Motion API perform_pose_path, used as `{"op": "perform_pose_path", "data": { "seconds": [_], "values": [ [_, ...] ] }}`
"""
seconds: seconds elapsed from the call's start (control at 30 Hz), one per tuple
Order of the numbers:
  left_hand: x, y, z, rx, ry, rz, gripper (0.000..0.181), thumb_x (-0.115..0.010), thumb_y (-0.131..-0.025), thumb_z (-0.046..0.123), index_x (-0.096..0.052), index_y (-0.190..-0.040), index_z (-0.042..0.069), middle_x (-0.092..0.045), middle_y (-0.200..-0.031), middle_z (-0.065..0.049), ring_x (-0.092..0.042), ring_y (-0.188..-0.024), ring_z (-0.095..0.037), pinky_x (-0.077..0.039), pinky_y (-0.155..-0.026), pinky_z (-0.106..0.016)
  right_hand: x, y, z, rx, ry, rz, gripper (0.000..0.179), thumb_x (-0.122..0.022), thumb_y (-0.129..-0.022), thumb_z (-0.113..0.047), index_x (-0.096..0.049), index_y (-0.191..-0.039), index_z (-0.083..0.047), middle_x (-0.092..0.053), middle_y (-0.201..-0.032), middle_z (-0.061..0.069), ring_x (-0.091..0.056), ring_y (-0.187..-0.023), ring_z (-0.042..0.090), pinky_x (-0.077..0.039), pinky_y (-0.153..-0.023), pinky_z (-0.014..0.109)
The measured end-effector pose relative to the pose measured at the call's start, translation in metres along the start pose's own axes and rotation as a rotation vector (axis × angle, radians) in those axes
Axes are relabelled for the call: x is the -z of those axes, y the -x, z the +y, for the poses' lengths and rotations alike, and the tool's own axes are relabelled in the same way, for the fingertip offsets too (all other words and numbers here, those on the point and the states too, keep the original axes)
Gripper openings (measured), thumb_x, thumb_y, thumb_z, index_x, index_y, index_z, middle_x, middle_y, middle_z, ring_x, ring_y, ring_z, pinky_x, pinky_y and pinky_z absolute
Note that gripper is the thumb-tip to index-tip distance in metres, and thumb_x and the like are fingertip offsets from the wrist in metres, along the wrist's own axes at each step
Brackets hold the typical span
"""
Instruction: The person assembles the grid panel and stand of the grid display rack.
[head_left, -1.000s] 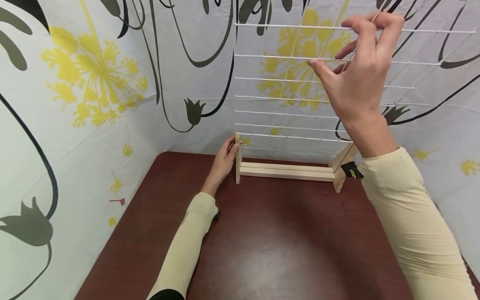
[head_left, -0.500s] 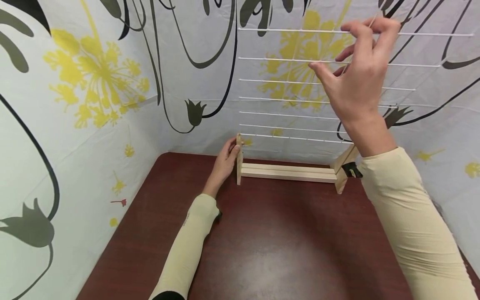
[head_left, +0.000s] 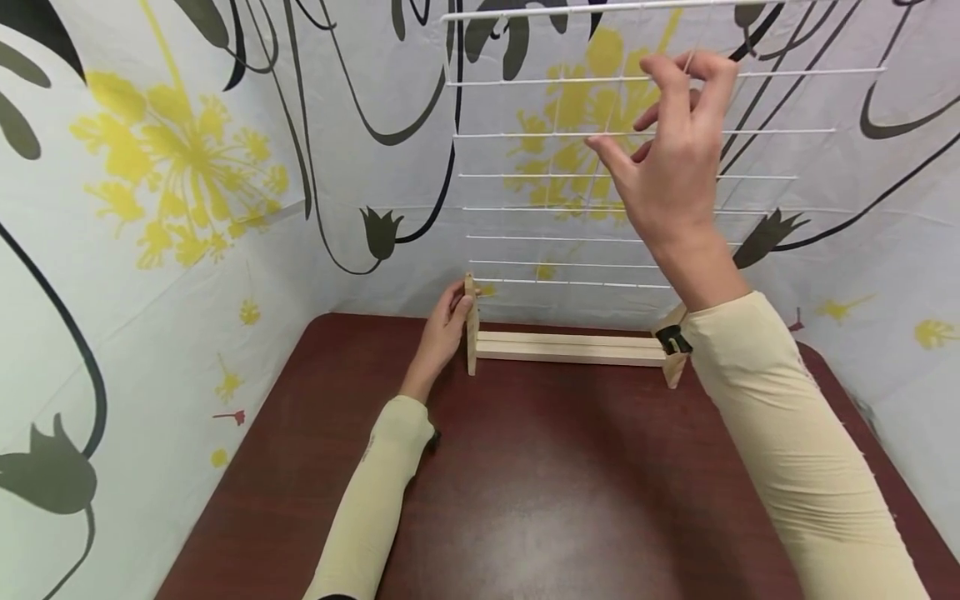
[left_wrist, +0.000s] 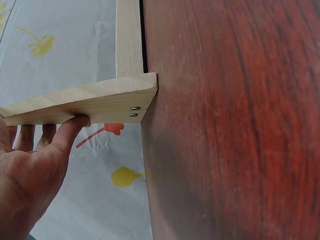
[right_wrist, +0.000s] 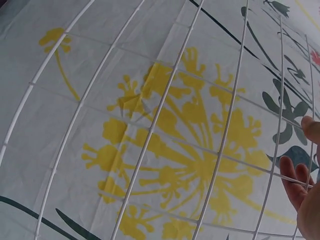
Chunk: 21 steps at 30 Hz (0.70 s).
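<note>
At the back of the table stands a low wooden stand (head_left: 570, 348), two upright end boards joined by a crossbar. My left hand (head_left: 442, 325) holds the left end board (head_left: 471, 329) near its top. In the left wrist view, the thumb lies along the board's outer face (left_wrist: 100, 107), above two small screws (left_wrist: 134, 108), with the fingers behind it. A white wire rack (head_left: 525, 134) rises from the stand in front of the wall. My right hand (head_left: 675, 158) grips its wires, thumb and fingers spread across several of them; the right wrist view shows the hand (right_wrist: 310, 200) at the rack's wires (right_wrist: 150, 130).
The stand's right end board (head_left: 674, 371) is partly hidden behind the right wrist's black strap (head_left: 672, 340). The dark red-brown tabletop (head_left: 540, 483) extends in front of the stand. Fabric walls (head_left: 285, 250) with flower prints close in behind and on the left.
The right hand has moved left with the wire rack, whose upper part leans leftward and shows a thick top bar. The left hand keeps its hold on the end board.
</note>
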<state>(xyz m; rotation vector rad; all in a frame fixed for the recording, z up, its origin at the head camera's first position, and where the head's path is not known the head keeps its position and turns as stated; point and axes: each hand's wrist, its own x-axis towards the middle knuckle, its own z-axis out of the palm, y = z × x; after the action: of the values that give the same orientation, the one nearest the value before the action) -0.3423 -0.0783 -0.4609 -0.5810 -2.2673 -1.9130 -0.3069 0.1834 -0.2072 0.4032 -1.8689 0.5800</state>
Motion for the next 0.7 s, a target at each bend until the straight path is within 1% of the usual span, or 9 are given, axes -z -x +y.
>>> {"op": "perform_pose_path", "data": {
  "seconds": [0.13, 0.2, 0.23, 0.3, 0.4, 0.47, 0.53, 0.7],
  "values": [
    [0.001, 0.001, 0.001, 0.005, -0.009, -0.006, 0.042, -0.042, -0.103, 0.028, -0.04, -0.144, 0.019, -0.053, -0.139, -0.017, -0.05, -0.131, -0.021, -0.041, -0.107, -0.045, -0.003, -0.002, 0.003, 0.006, 0.012, -0.027, 0.062, -0.069, -0.085, -0.042, -0.048, -0.138, -0.016, -0.032, -0.13, 0.0, -0.058, -0.087, 0.012, -0.049, -0.068, 0.015],
    [0.002, 0.002, 0.002, 0.005, -0.013, -0.014, 0.043, -0.042, -0.103, 0.028, -0.038, -0.145, 0.018, -0.053, -0.14, -0.016, -0.05, -0.131, -0.021, -0.042, -0.106, -0.045, -0.006, -0.003, 0.004, -0.001, 0.025, -0.042, 0.064, -0.069, -0.085, -0.042, -0.046, -0.138, -0.015, -0.031, -0.13, 0.002, -0.058, -0.088, 0.013, -0.05, -0.068, 0.016],
    [0.002, 0.001, 0.002, 0.005, -0.013, -0.017, 0.043, -0.041, -0.104, 0.028, -0.038, -0.146, 0.017, -0.052, -0.14, -0.016, -0.05, -0.13, -0.021, -0.042, -0.106, -0.045, -0.008, -0.004, 0.005, -0.017, 0.027, -0.05, 0.064, -0.069, -0.085, -0.042, -0.047, -0.138, -0.015, -0.031, -0.131, 0.003, -0.058, -0.089, 0.013, -0.05, -0.068, 0.017],
    [0.003, 0.002, 0.002, 0.01, -0.009, -0.013, 0.044, -0.041, -0.104, 0.028, -0.037, -0.146, 0.016, -0.052, -0.14, -0.017, -0.05, -0.13, -0.022, -0.042, -0.105, -0.045, -0.012, -0.004, 0.005, -0.068, 0.013, -0.062, 0.065, -0.072, -0.083, -0.04, -0.047, -0.138, -0.016, -0.031, -0.131, 0.001, -0.057, -0.09, 0.013, -0.052, -0.069, 0.021],
    [0.006, 0.003, 0.002, 0.012, 0.005, 0.007, 0.043, -0.042, -0.104, 0.025, -0.038, -0.145, 0.012, -0.053, -0.138, -0.02, -0.05, -0.129, -0.026, -0.042, -0.104, -0.046, -0.019, -0.003, 0.004, -0.142, -0.001, -0.093, 0.066, -0.075, -0.081, -0.037, -0.048, -0.138, -0.018, -0.032, -0.132, 0.0, -0.056, -0.092, 0.013, -0.054, -0.072, 0.026],
    [0.007, 0.004, 0.002, 0.012, 0.014, 0.019, 0.043, -0.042, -0.104, 0.024, -0.039, -0.145, 0.01, -0.053, -0.138, -0.022, -0.051, -0.129, -0.028, -0.042, -0.104, -0.047, -0.023, -0.001, 0.004, -0.176, 0.0, -0.114, 0.066, -0.076, -0.08, -0.034, -0.047, -0.138, -0.018, -0.032, -0.132, 0.0, -0.056, -0.093, 0.013, -0.054, -0.073, 0.028],
    [0.008, 0.003, 0.002, 0.015, 0.016, 0.025, 0.044, -0.042, -0.104, 0.024, -0.038, -0.145, 0.01, -0.052, -0.138, -0.022, -0.051, -0.129, -0.03, -0.042, -0.105, -0.047, -0.026, 0.0, 0.006, -0.179, 0.02, -0.131, 0.066, -0.076, -0.081, -0.034, -0.046, -0.138, -0.018, -0.032, -0.133, 0.002, -0.056, -0.094, 0.014, -0.052, -0.076, 0.029],
    [0.01, 0.001, 0.003, 0.047, -0.027, 0.029, 0.046, -0.041, -0.104, 0.031, -0.036, -0.148, 0.017, -0.047, -0.146, -0.012, -0.046, -0.135, -0.024, -0.039, -0.11, -0.045, -0.034, 0.004, 0.017, -0.161, 0.045, -0.145, 0.066, -0.076, -0.081, -0.035, -0.047, -0.137, -0.016, -0.034, -0.133, 0.007, -0.059, -0.094, 0.019, -0.049, -0.083, 0.034]
  ]
}}
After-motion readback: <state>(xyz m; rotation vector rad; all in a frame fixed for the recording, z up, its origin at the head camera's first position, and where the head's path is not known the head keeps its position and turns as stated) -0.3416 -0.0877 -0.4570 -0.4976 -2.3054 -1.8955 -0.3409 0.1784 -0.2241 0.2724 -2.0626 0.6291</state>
